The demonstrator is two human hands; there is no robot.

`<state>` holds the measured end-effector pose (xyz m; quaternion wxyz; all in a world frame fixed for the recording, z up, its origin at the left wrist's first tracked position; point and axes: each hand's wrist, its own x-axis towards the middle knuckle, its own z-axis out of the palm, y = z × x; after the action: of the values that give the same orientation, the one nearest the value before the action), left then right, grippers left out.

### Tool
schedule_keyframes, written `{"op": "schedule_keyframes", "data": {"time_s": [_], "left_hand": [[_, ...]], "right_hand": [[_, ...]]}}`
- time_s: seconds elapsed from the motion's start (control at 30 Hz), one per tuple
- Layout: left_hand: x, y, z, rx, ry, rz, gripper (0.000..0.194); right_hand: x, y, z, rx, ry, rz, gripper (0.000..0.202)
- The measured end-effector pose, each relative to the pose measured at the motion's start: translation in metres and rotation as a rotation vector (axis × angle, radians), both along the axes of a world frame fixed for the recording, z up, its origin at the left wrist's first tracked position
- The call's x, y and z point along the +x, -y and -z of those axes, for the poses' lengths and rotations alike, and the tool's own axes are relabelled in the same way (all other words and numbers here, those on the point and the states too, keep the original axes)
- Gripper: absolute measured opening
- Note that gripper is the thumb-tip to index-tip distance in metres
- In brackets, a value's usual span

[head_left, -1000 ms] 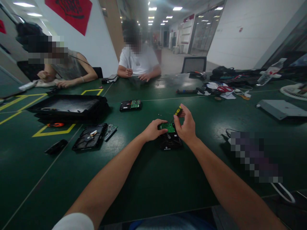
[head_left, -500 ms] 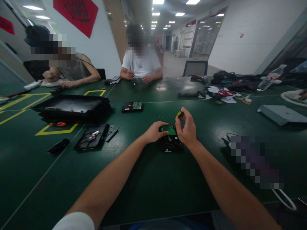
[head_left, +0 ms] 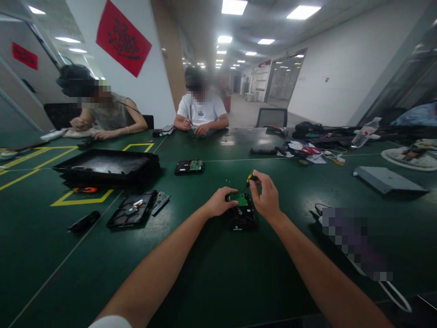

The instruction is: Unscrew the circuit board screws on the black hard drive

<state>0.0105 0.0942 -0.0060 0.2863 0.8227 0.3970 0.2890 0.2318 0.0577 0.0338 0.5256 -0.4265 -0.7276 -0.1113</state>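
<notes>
A black hard drive (head_left: 241,218) lies on the green table in front of me, its green circuit board (head_left: 241,199) facing up at the far end. My left hand (head_left: 220,202) grips the drive's left side, with thumb and fingers at the board. Between the fingertips of my right hand (head_left: 265,196) is a small yellow-and-black screwdriver (head_left: 251,179). Its shaft slants down to the far edge of the board; whether the tip sits in a screw is too small to see. A few tiny screws (head_left: 228,181) lie just beyond the drive.
To the left are an opened drive (head_left: 131,209), a loose circuit board (head_left: 160,202) and stacked black trays (head_left: 105,163). Another drive (head_left: 189,167) lies farther back. On the right are a grey metal box (head_left: 389,180) and a blurred-out long object (head_left: 355,246). Two people work across the table.
The camera view has tilted up, so everything sits lower in the picture. Both hands keep their grips; the screwdriver handle leans slightly differently.
</notes>
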Motion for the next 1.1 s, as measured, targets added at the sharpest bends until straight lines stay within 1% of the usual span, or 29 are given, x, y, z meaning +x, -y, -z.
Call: {"op": "schedule_keyframes", "data": {"time_s": [0.17, 0.33, 0.47, 0.6, 0.77, 1.1], "left_hand": [[0.0, -0.002, 0.005, -0.005, -0.004, -0.017, 0.052], [-0.001, -0.002, 0.005, 0.005, -0.001, -0.011, 0.052], [-0.001, -0.002, 0.004, -0.001, 0.006, -0.008, 0.051], [-0.001, -0.002, 0.003, -0.02, -0.01, -0.012, 0.052], [-0.002, -0.001, 0.001, -0.031, -0.016, -0.011, 0.051], [0.0, 0.002, -0.001, -0.035, -0.027, -0.031, 0.052]], "right_hand": [[0.003, -0.004, 0.0, 0.018, 0.009, -0.024, 0.039], [-0.002, -0.006, 0.008, 0.036, -0.05, -0.005, 0.046], [-0.003, -0.002, 0.013, -0.038, -0.067, -0.019, 0.051], [0.0, 0.001, 0.014, -0.129, -0.079, -0.034, 0.056], [0.002, 0.003, 0.015, -0.106, -0.093, 0.003, 0.055], [0.0, 0.004, 0.013, -0.108, -0.072, 0.019, 0.051]]}}
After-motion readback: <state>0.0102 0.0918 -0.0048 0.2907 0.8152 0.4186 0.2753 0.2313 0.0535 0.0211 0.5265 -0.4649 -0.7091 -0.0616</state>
